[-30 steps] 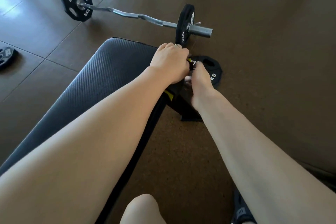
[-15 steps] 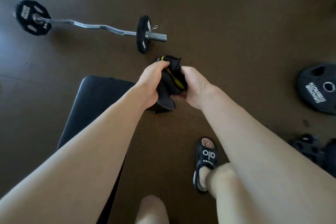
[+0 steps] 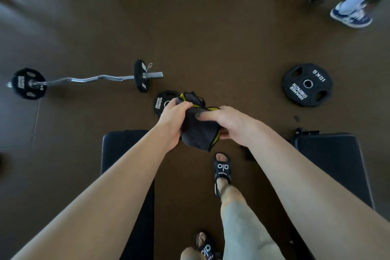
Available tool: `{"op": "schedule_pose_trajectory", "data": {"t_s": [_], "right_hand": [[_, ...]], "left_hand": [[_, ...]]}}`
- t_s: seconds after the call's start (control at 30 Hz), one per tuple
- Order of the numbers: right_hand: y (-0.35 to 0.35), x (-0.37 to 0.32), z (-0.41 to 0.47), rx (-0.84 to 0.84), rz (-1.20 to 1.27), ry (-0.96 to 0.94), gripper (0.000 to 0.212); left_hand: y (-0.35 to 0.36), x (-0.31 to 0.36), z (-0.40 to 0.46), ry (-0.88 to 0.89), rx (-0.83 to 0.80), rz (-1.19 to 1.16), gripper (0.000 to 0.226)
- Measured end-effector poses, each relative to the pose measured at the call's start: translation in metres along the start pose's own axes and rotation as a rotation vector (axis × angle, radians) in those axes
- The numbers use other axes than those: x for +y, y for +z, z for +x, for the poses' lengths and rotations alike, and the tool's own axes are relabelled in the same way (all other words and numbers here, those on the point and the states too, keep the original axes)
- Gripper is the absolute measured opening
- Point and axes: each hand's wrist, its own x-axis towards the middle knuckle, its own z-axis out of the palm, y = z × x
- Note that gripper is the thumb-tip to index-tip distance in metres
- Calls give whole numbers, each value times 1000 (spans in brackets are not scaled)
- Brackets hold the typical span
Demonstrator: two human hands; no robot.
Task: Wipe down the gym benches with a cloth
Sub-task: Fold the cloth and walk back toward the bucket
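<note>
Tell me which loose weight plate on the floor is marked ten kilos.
The large plate lying alone to the right reads 10KG. The smaller loose plate, beside the curl bar, sits partly behind the left hand.

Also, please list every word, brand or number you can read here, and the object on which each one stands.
"10KG" and "HAMMER STRENGTH": large plate lying flat on the floor.
"HAMMER STRENGTH": small plate beside the left hand.
"5KG": inner plate of the curl bar.
"alo": both sandals.
Print on the outer plate: too blurred.

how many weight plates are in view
4: two on the curl bar, left end and right end; one behind the left hand; one 10 kg at right. Others may be hidden.
</note>
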Motion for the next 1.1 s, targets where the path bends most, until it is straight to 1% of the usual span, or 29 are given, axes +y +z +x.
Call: {"op": "schedule_pose_trajectory", "data": {"t_s": [0.03, 0.1, 0.2, 0.27, 0.37, 0.4, 0.43, 0.5, 0.57, 0.63, 0.73, 0.77, 0.83, 0.9, 0.97, 1.0, 1.03, 1.1], "right_hand": [[-6, -2, -8, 33, -50, -2, 68], [-22, -7, -23, 94, -52, -13, 58], [-45, -15, -46, 106, 32, -33, 37], [-61, -20, -64, 113, 13, -14, 27], [-82, -27, -89, 117, -50, -35, 25], [-89, -28, -96, 123, -58, -42, 22], [-94, -29, -102, 129, -67, -43, 17], [-103, -28, -114, 135, -68, -46, 10], [-112, -24, -126, 177, -26, -56, 10], [-119, -20, -143, 260, 34, -63, 12], [-125, -6, -171, 373, 182, -83, 3], [-125, 0, -179, 408, 222, -85, 6], [-123, 15, -195, 473, 275, -63, 22], [-116, 31, -212, 515, 340, -58, 30], [-107, 48, -231, 543, 413, -58, 30], [-102, 58, -240, 558, 452, -54, 31], [-97, 69, -249, 581, 495, -45, 33], [-85, 92, -270, 650, 572, -10, 34]], "left_hand": [[6, 4, -4, -15, -5, 37, 15], [18, 11, -10, -54, -20, 128, 18], [36, 22, -21, -80, -83, 270, 19], [51, 30, -27, -50, -123, 404, 22], [73, 36, -32, 42, -248, 632, 58], [81, 38, -33, 72, -305, 672, 63], [89, 39, -31, 93, -344, 693, 62], [101, 36, -16, 138, -402, 772, 49], [120, 47, -26, 167, -438, 890, 34], [138, 62, -46, 233, -505, 968, 33], [160, 76, -72, 340, -612, 1168, 24], [165, 79, -76, 368, -636, 1225, 20], [172, 81, -86, 442, -701, 1329, 12], [177, 78, -98, 465, -794, 1394, 17], [183, 73, -114, 508, -904, 1425, 42], [187, 70, -121, 519, -953, 1424, 50], [190, 65, -129, 500, -1007, 1423, 47], [199, 54, -147, 451, -1109, 1470, 28]]}}
